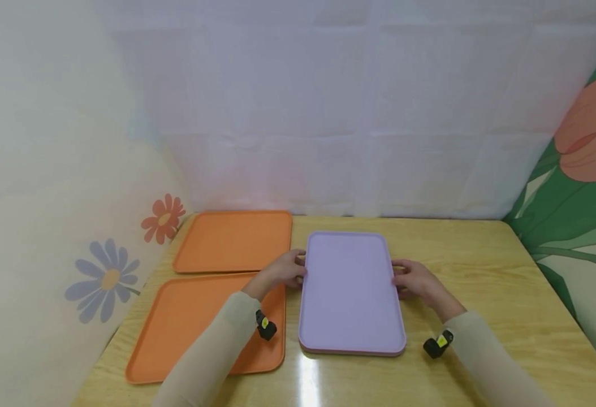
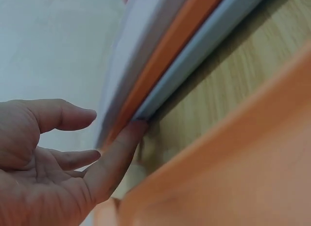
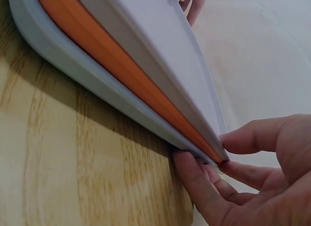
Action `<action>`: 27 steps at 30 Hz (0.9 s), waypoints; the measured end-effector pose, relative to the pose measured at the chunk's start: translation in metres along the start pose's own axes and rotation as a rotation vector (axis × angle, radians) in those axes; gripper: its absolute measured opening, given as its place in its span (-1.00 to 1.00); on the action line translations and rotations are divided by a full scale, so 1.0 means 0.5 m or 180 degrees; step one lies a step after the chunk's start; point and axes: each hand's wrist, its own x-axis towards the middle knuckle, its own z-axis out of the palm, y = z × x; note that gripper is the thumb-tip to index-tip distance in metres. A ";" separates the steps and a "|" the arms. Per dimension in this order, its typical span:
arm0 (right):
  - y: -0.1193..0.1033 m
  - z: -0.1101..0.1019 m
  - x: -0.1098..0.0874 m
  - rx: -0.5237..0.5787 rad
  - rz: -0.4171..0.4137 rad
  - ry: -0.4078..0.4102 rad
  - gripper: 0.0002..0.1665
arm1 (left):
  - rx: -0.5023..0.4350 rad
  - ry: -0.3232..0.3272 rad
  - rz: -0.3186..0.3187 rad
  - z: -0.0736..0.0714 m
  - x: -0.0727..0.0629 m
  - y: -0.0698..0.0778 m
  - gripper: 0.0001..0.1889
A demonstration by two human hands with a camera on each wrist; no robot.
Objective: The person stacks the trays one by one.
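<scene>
A stack of rectangular trays lies lengthwise between both hands: a light purple tray (image 1: 350, 294) on top, an orange tray (image 3: 121, 60) in the middle and a grey-blue tray (image 3: 97, 80) at the bottom. My left hand (image 1: 288, 268) is at the stack's left side. One of its fingertips touches the bottom tray's edge, while the thumb stands apart from the rim. On the right side, my right hand (image 1: 417, 281) holds the stack's edge, thumb at the top tray's rim and fingers against the side and lower edge. Whether the stack is raised I cannot tell.
Two more orange trays lie to the left on the wooden table (image 1: 461, 254), a far one (image 1: 237, 240) and a near one (image 1: 191, 322) under my left forearm. White cloth (image 1: 328, 113) hangs behind the table. Flower-patterned panels (image 1: 583, 226) stand at both sides.
</scene>
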 end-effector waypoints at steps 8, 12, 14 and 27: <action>0.001 -0.001 0.000 -0.0023 0.0038 0.0047 -0.25 | 0.0780 0.0302 0.0464 -0.091 -0.076 0.008 -0.33; 0.003 -0.002 0.001 0.0008 0.0025 0.0049 -0.24 | 0.1143 0.0517 0.0419 -0.165 -0.131 -0.005 -0.32; 0.004 -0.002 0.002 0.0011 0.0024 0.0047 -0.24 | 0.1300 0.0665 0.0353 -0.200 -0.159 -0.019 -0.32; 0.003 -0.002 0.011 -0.0094 0.0090 0.0109 -0.24 | 0.1793 0.1171 0.0050 -0.341 -0.300 -0.144 -0.31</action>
